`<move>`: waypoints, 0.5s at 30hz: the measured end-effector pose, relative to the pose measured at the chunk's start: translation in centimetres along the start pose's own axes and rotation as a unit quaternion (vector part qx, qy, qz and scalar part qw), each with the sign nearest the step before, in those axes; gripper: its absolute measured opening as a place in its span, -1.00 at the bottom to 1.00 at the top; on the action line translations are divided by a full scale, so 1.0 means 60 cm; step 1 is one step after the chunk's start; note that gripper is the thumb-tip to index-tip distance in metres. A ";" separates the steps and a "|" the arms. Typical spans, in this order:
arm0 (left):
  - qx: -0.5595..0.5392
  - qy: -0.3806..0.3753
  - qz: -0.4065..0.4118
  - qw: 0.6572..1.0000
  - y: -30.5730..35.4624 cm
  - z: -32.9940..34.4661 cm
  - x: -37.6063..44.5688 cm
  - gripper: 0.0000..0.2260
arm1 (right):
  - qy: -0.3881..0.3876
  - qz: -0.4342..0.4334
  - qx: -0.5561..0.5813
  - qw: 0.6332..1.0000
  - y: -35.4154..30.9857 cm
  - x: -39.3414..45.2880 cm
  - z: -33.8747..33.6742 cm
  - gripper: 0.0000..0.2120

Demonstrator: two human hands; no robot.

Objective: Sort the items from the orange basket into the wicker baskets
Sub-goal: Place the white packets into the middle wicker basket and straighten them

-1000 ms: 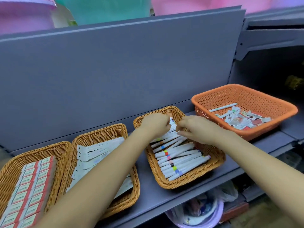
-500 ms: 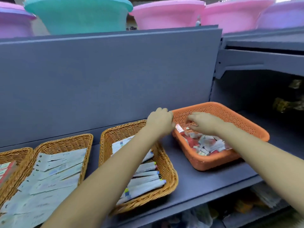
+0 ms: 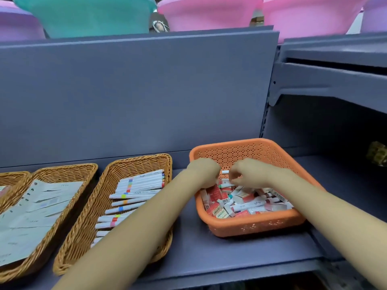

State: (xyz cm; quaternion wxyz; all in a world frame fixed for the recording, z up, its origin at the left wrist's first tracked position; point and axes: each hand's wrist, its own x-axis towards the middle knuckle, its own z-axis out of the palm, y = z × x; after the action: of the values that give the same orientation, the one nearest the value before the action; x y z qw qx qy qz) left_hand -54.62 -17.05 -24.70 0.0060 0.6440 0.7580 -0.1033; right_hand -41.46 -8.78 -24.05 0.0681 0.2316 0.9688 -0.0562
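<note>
The orange basket (image 3: 254,228) sits on the shelf at right, full of small red-and-white boxes (image 3: 215,210) and white pens (image 3: 248,205). Both hands are inside its far left corner. My left hand (image 3: 204,171) is curled knuckles-up over the pile, its fingertips hidden among the boxes. My right hand (image 3: 250,173) has curled fingers, and the short white end of a pen (image 3: 225,172) pokes out from them toward the left hand. Left of the orange basket is a wicker basket (image 3: 136,163) with white pens laid in rows.
A second wicker basket (image 3: 69,167) holds flat pale packets, and a third (image 3: 12,174) shows at the left edge. A grey back panel (image 3: 136,97) rises behind the baskets. Plastic tubs (image 3: 209,11) stand above. A shelf bracket (image 3: 314,80) juts out at right.
Both hands left the wicker pen basket, moved right to the orange basket and dipped into its items. The view swung right with them.
</note>
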 end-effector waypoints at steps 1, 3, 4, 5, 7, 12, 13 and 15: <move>0.005 -0.006 -0.002 1.000 0.001 0.001 0.001 -0.78 | -0.008 -0.003 0.000 1.000 -0.001 -0.001 -0.001 -0.80; 0.018 -0.024 -0.011 0.999 0.004 0.001 0.003 -0.80 | -0.032 -0.007 0.006 0.999 -0.001 -0.006 -0.002 -0.80; 0.025 -0.032 -0.017 0.999 0.006 0.000 0.003 -0.81 | -0.053 -0.007 0.017 0.998 0.001 -0.009 -0.004 -0.79; 0.026 -0.037 -0.023 0.999 0.008 -0.002 0.004 -0.81 | -0.080 -0.006 0.031 0.996 0.004 -0.012 -0.005 -0.77; 0.010 -0.037 -0.039 0.999 0.012 -0.007 0.004 -0.82 | -0.133 -0.005 0.058 0.989 0.011 -0.020 -0.006 -0.72; -0.111 0.040 -0.045 0.992 0.004 -0.010 -0.004 -0.82 | -0.129 -0.024 0.043 0.990 0.016 -0.024 0.007 -0.75; -0.147 0.064 -0.046 0.986 0.001 -0.011 -0.007 -0.84 | -0.111 -0.026 0.041 0.993 0.017 -0.025 0.006 -0.79; -0.224 0.111 -0.055 0.967 -0.006 -0.013 -0.014 -0.86 | -0.062 -0.017 0.092 0.994 0.023 -0.030 -0.004 -0.82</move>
State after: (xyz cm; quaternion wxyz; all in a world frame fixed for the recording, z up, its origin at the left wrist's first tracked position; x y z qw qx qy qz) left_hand -54.71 -17.78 -23.76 0.0602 0.5913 0.7918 0.1407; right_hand -39.26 -8.30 -23.66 0.1053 0.2163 0.9573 -0.1606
